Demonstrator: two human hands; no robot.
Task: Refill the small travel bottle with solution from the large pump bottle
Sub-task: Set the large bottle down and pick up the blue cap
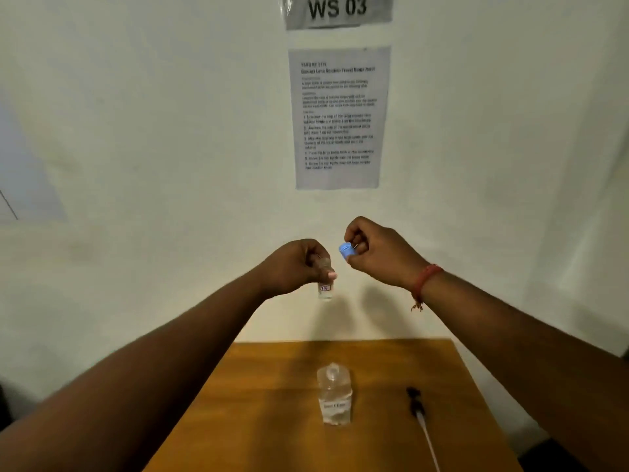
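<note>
My left hand (295,265) is raised in front of the wall and grips a small clear travel bottle (325,290), whose lower part with a small label shows below my fingers. My right hand (377,252) holds a small blue cap (346,251) between thumb and fingers, just right of the bottle's top and apart from it. The large clear bottle (334,393) stands upright on the wooden table (258,420), with no pump on its neck. The black pump head with its white tube (419,408) lies on the table to the right of it.
The table's far edge meets a white wall. A printed instruction sheet (339,117) and a "WS 03" sign (337,10) hang on the wall above my hands. A red thread band (423,282) sits on my right wrist.
</note>
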